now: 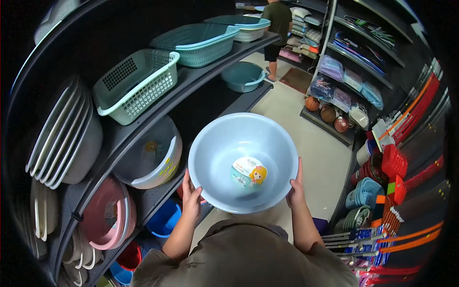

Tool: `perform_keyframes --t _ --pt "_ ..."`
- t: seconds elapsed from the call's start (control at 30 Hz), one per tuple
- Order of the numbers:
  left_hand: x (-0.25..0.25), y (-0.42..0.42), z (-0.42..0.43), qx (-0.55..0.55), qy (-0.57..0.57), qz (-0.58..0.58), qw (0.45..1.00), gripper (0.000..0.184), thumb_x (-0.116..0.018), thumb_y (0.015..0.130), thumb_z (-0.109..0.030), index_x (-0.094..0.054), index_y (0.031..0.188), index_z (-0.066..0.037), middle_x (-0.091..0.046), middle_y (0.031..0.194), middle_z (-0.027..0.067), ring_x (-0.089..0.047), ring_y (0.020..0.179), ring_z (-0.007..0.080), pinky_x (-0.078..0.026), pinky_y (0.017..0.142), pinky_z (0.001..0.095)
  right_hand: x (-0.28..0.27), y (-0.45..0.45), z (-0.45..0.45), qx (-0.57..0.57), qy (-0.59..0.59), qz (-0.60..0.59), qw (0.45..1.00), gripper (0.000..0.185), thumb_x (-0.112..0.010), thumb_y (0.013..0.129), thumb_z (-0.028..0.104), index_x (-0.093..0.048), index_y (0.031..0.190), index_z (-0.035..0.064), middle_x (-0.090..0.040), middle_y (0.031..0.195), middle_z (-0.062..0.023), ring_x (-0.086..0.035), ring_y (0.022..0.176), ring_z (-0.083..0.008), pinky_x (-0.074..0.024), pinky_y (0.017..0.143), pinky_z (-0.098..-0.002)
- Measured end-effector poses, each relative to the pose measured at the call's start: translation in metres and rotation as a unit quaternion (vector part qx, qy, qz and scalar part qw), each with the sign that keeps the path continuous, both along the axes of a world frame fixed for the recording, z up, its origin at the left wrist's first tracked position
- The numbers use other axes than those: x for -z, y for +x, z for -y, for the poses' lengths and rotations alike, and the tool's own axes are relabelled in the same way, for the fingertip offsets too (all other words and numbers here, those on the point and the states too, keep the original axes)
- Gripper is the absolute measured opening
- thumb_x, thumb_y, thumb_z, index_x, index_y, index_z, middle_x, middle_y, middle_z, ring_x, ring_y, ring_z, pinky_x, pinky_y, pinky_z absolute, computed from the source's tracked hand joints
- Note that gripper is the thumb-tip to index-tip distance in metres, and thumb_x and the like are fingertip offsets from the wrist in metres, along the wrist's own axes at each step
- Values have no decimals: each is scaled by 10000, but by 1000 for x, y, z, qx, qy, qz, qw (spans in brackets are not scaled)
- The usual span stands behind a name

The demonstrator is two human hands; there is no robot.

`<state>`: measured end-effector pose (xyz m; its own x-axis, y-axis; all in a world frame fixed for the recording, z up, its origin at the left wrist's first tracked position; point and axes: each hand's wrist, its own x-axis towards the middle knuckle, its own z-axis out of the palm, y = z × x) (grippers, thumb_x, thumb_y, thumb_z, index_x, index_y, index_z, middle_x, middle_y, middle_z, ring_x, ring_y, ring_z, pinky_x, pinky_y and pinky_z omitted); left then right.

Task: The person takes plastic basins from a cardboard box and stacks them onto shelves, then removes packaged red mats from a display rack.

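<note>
A light blue plastic basin (pixel 215 158) is held up in front of my body, its open side facing me. Inside, on its bottom, sits a round label (pixel 248 171) with a cartoon girl with yellow hair. My left hand (pixel 192 198) grips the basin's lower left rim, thumb over the edge. On the opposite side, my right hand (pixel 297 189) holds the right rim, its thumb also near the edge. The undersides of both hands' grips are hidden behind the basin.
Shelves at left carry a pale green basket (pixel 143 93), a teal basin (pixel 243 79), a pink basin (pixel 106 215) and stacked white basins (pixel 64 143). A person (pixel 278 28) stands in the aisle beyond. Basketballs (pixel 328 113) and brooms line the right side.
</note>
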<state>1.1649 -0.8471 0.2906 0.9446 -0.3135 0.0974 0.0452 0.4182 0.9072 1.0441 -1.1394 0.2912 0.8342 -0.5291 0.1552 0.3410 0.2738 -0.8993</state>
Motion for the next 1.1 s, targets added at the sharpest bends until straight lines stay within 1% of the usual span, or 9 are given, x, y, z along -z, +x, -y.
perform_keyframes --t 0.27,0.43,0.5,0.63,0.73,0.8,0.87,1.03,1.1 --pt "24 47 9 -64 -15 -55 996 830 -581 780 -83 -66 1431 -84 -258 1429 158 -295 1302 278 -267 1046 388 -7 108 26 -99 37 -17 994 937 -555 677 250 -41 1446 100 -168 1471 -140 -234 1334 -271 -220 1074 -358" --pt "28 79 37 -130 -14 -26 991 802 -552 779 -37 -74 1420 -88 -305 1394 168 -326 1280 270 -288 1035 394 -3 190 61 -153 41 -23 987 926 -524 654 210 -56 1446 107 -181 1466 -143 -229 1336 -275 -205 1079 -353" --pt "32 89 54 -151 -8 -21 988 791 -535 775 -17 -83 1419 -92 -300 1395 168 -326 1280 269 -288 1036 391 5 224 82 -173 -6 -34 984 917 -515 654 200 -63 1447 109 -183 1465 -138 -227 1336 -273 -198 1081 -351" --pt "44 124 85 -207 -25 -27 978 790 -512 767 12 -84 1421 -105 -275 1410 156 -300 1295 267 -239 1063 386 7 298 118 -234 -90 -32 967 873 -482 676 158 -76 1448 110 -183 1465 -128 -216 1338 -259 -177 1083 -337" --pt "51 151 105 -240 -35 -16 970 787 -509 767 9 -87 1420 -105 -270 1412 149 -278 1306 266 -188 1082 388 14 345 132 -274 -98 4 957 817 -439 714 86 -81 1448 111 -176 1467 -126 -211 1338 -252 -179 1080 -330" --pt "51 165 116 -275 -64 -29 959 782 -499 758 11 -96 1419 -101 -257 1417 146 -273 1307 269 -186 1082 392 19 367 137 -308 -37 15 950 800 -481 747 74 -86 1443 84 -194 1461 -150 -193 1337 -254 -151 1078 -336" --pt "63 181 121 -317 -42 -18 947 776 -464 745 12 -102 1421 -102 -234 1422 147 -247 1316 273 -180 1084 393 27 388 143 -305 -136 -12 943 785 -489 771 82 -86 1445 99 -216 1451 -160 -226 1320 -266 -178 1066 -352" --pt "74 199 135 -373 -54 -34 926 740 -418 756 -3 -110 1422 -94 -238 1415 147 -273 1296 274 -202 1070 383 20 418 147 -382 -47 -76 920 766 -500 826 66 -63 1450 147 -204 1455 -166 -201 1330 -248 -145 1065 -310" --pt "83 205 136 -382 -47 -48 922 726 -417 758 -22 -124 1418 -92 -236 1417 142 -278 1290 275 -207 1064 380 34 433 148 -394 -32 -42 918 765 -442 800 -2 -34 1442 78 -140 1473 -120 -176 1338 -220 -161 1067 -299"
